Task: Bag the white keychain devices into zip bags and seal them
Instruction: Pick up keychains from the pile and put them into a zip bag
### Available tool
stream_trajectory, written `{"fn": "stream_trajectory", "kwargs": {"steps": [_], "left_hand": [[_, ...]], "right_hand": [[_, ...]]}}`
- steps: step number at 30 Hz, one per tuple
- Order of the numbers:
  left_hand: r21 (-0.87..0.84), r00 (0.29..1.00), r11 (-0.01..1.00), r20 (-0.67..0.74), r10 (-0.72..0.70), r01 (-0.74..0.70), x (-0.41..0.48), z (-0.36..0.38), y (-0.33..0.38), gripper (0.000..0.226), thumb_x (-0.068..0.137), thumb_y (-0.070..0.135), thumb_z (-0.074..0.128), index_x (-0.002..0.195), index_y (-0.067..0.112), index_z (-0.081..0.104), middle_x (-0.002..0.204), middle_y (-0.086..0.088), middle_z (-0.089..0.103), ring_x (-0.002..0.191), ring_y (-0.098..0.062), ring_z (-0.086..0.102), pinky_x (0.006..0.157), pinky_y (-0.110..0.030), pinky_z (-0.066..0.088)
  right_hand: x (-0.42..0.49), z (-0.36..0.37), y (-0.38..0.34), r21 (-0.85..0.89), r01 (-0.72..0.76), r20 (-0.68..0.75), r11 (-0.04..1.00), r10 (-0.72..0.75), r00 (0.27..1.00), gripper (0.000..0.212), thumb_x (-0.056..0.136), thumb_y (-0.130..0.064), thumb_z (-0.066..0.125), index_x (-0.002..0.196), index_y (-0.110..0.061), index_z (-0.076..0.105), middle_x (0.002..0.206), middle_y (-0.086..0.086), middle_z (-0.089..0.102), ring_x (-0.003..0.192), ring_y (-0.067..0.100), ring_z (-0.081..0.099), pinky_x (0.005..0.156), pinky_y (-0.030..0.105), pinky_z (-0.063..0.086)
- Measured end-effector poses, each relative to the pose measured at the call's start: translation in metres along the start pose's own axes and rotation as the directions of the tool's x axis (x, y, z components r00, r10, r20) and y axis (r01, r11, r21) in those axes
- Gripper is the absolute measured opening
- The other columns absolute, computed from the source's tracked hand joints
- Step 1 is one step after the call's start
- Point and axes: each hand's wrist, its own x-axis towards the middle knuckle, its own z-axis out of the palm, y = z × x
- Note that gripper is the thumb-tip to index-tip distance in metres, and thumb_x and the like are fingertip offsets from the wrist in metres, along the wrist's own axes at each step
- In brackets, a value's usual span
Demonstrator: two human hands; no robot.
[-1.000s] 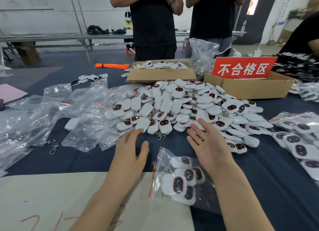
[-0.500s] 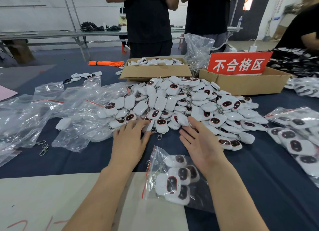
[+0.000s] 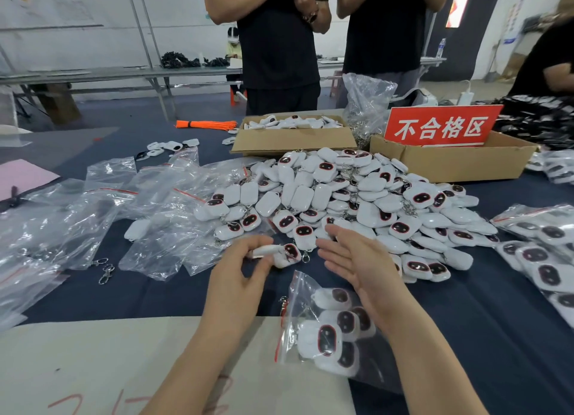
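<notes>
1. Held device (image 3: 263,250): a white keychain unit, long axis about 9-to-3 o'clock, lifted just off the near edge of the pile (image 3: 357,194).
2. Left hand (image 3: 237,275): fingers and thumb curled round that unit. A second unit with a dark face (image 3: 291,252) sits at its fingertips (cannot tell whether it is gripped too or only touching).
3. Zip bag (image 3: 299,290): lies flat at 5 o'clock from the held unit, near but not touching, and is partly filled. Its red zip line runs along the 9 o'clock edge, so the mouth faces the left hand.
4. Judgement: the left hand is nearer the mouth. The unit needs to come toward 5 o'clock and enter end-first.
5. Right hand (image 3: 357,259): fingers straight, palm turned to 9 o'clock, holding nothing, above the bag's far corner and well placed to hold the mouth open.
6. Empty bags (image 3: 77,228): spread out at 9 o'clock.
</notes>
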Motion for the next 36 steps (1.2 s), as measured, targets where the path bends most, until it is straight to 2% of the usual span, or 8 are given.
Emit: {"fn": "stream_trajectory", "kwargs": {"steps": [5,8,11,16,19,24,29,36], "left_hand": [[-0.239,0.998,0.969,0.031,-0.053,0.059,-0.004,-0.002,0.009,0.020,0.098,0.017,0.063,0.113,0.028,0.070,0.099,0.013,0.075,0.093,-0.004,0.068,0.084,-0.023,0.053],[-0.279,0.993,0.957,0.100,-0.057,0.083,-0.006,0.000,0.012,0.034,0.099,0.015,0.061,0.130,0.029,0.065,0.103,0.010,0.075,0.094,-0.008,0.070,0.088,-0.027,0.056],[-0.283,0.986,0.955,0.158,-0.050,0.094,-0.007,0.002,0.011,0.043,0.093,0.020,0.070,0.133,0.033,0.062,0.111,0.013,0.074,0.102,-0.005,0.069,0.089,-0.019,0.053],[-0.541,0.988,0.827,0.105,-0.115,0.154,-0.001,0.002,0.016,0.036,0.079,0.012,0.075,0.113,0.021,0.068,0.100,0.005,0.078,0.094,-0.008,0.073,0.079,-0.015,0.054],[-0.527,0.989,0.837,0.098,-0.113,0.148,-0.002,0.002,0.016,0.025,0.090,0.007,0.068,0.111,0.020,0.071,0.103,0.005,0.078,0.098,-0.008,0.072,0.081,-0.016,0.054],[-0.437,0.991,0.891,0.113,-0.077,0.119,-0.007,0.004,0.017,0.030,0.086,0.030,0.067,0.115,0.025,0.072,0.103,0.011,0.077,0.094,0.000,0.070,0.077,-0.012,0.051],[-0.436,0.987,0.887,0.121,-0.109,0.152,-0.007,0.004,0.017,0.020,0.095,0.017,0.065,0.113,0.021,0.073,0.100,0.008,0.078,0.089,0.000,0.070,0.075,-0.012,0.051],[-0.505,0.980,0.840,0.133,-0.150,0.197,-0.008,0.004,0.021,0.015,0.096,0.010,0.064,0.106,0.018,0.073,0.090,0.007,0.078,0.080,0.002,0.070,0.068,-0.009,0.051]], "right_hand": [[-0.011,0.011,-0.001,-0.320,0.365,0.159,0.874,-0.331,0.930,0.020,0.098,-0.034,0.056,0.110,-0.047,0.065,0.105,-0.023,0.073,0.098,-0.002,0.068,0.089,0.025,0.054],[-0.015,0.018,0.000,-0.373,0.456,0.270,0.808,-0.376,0.887,0.022,0.095,-0.040,0.061,0.112,-0.055,0.060,0.108,-0.032,0.067,0.098,-0.005,0.066,0.083,0.015,0.055],[-0.015,0.023,0.005,-0.435,0.481,0.324,0.761,-0.366,0.872,0.024,0.096,-0.032,0.063,0.106,-0.053,0.060,0.102,-0.036,0.065,0.090,-0.006,0.067,0.078,0.010,0.051],[-0.010,0.020,0.009,-0.400,0.441,0.277,0.804,-0.352,0.894,0.015,0.093,-0.028,0.068,0.096,-0.042,0.063,0.093,-0.026,0.071,0.088,-0.004,0.068,0.077,0.011,0.053],[-0.012,0.019,0.009,-0.439,0.453,0.306,0.776,-0.345,0.887,0.014,0.092,-0.034,0.068,0.095,-0.047,0.062,0.095,-0.030,0.070,0.091,-0.006,0.068,0.079,0.010,0.053],[-0.014,0.022,0.004,-0.396,0.488,0.304,0.778,-0.390,0.869,0.018,0.092,-0.032,0.069,0.097,-0.048,0.065,0.094,-0.027,0.071,0.087,-0.004,0.068,0.078,0.012,0.053],[-0.015,0.024,0.004,-0.375,0.453,0.294,0.808,-0.360,0.885,0.017,0.091,-0.027,0.071,0.093,-0.043,0.067,0.089,-0.023,0.073,0.081,-0.002,0.068,0.078,0.018,0.056],[-0.015,0.024,0.005,-0.331,0.430,0.297,0.840,-0.340,0.892,0.016,0.090,-0.025,0.072,0.097,-0.039,0.068,0.088,-0.020,0.075,0.082,0.000,0.071,0.076,0.014,0.055]]}}
